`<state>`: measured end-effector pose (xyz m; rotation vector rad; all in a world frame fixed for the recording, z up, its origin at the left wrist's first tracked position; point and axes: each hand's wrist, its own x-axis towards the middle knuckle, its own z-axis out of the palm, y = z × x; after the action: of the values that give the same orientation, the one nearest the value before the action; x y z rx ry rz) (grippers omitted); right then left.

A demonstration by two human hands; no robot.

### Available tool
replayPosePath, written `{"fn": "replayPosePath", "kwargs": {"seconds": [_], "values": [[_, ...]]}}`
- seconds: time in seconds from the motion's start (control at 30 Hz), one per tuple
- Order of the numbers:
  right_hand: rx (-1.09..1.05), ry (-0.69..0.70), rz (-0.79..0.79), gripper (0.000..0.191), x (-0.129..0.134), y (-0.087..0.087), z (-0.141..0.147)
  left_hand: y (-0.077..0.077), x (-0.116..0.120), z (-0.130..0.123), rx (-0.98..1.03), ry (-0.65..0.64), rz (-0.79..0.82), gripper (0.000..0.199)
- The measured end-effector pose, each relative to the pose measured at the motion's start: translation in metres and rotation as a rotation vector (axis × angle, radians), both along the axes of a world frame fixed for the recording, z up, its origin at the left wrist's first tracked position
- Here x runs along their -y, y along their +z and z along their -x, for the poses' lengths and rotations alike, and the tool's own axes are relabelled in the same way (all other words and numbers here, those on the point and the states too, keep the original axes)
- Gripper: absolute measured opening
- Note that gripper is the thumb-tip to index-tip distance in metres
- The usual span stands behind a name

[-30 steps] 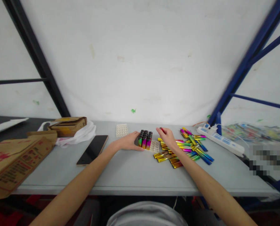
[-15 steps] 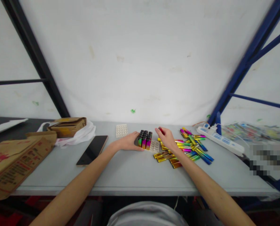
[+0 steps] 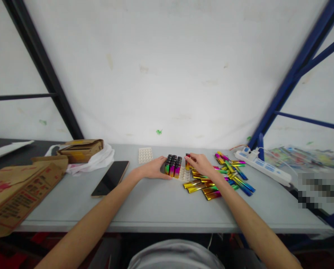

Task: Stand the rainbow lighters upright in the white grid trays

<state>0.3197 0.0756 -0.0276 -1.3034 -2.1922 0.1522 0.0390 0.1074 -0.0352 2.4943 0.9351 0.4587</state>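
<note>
A pale tray (image 3: 186, 175) with round cells stands mid-table. Several shiny rainbow lighters (image 3: 172, 166) with dark tops stand upright in its left part, packed in rows. My left hand (image 3: 155, 168) curves around the tray's left side, thumb at the front and fingers behind, gripping it. Above the tray's right part, my right hand (image 3: 199, 163) pinches one upright lighter (image 3: 187, 161), gold below and red at its top. Whether its base touches a cell I cannot tell. Beside and under my right forearm spreads a loose pile of metallic lighters (image 3: 211, 186), lying flat.
A second pale tray (image 3: 145, 155) lies near the wall. Left of my hands are a dark phone (image 3: 110, 178), a small cardboard box (image 3: 82, 151) on a white plastic bag (image 3: 106, 157), and a larger carton (image 3: 26, 190). A power strip (image 3: 263, 166) lies at the right.
My right hand has turned and come down to the tray, and the lighter in it now stands upright. My left hand stays at the tray's left side.
</note>
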Motion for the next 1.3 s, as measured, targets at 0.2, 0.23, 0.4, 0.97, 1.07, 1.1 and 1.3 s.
{"fn": "replayPosePath", "kwargs": {"seconds": [0.2,0.23,0.4,0.97,1.07,1.1,1.3], "values": [[0.036,0.068,0.027,0.039,-0.003,-0.001,-0.007,-0.001,-0.001,0.0,0.01,-0.014,-0.008,0.081],[0.039,0.085,0.02,0.038,-0.003,-0.001,-0.008,-0.001,-0.001,0.0,0.009,-0.014,-0.012,0.081],[0.028,0.193,0.081,0.024,-0.003,-0.005,-0.006,0.0,-0.001,0.0,-0.006,-0.02,-0.009,0.083],[0.119,0.042,0.242,0.021,-0.009,-0.001,-0.055,0.003,0.002,-0.001,-0.027,0.016,0.004,0.082],[0.101,0.066,0.222,0.018,-0.012,-0.007,-0.051,0.002,0.001,0.0,-0.01,0.013,0.002,0.081],[0.094,0.07,0.188,0.019,-0.013,-0.008,-0.049,0.001,0.001,0.0,-0.008,0.014,0.002,0.081],[0.022,-0.009,0.066,0.031,-0.011,-0.003,-0.041,0.001,0.001,0.0,-0.02,0.009,-0.004,0.08]]}}
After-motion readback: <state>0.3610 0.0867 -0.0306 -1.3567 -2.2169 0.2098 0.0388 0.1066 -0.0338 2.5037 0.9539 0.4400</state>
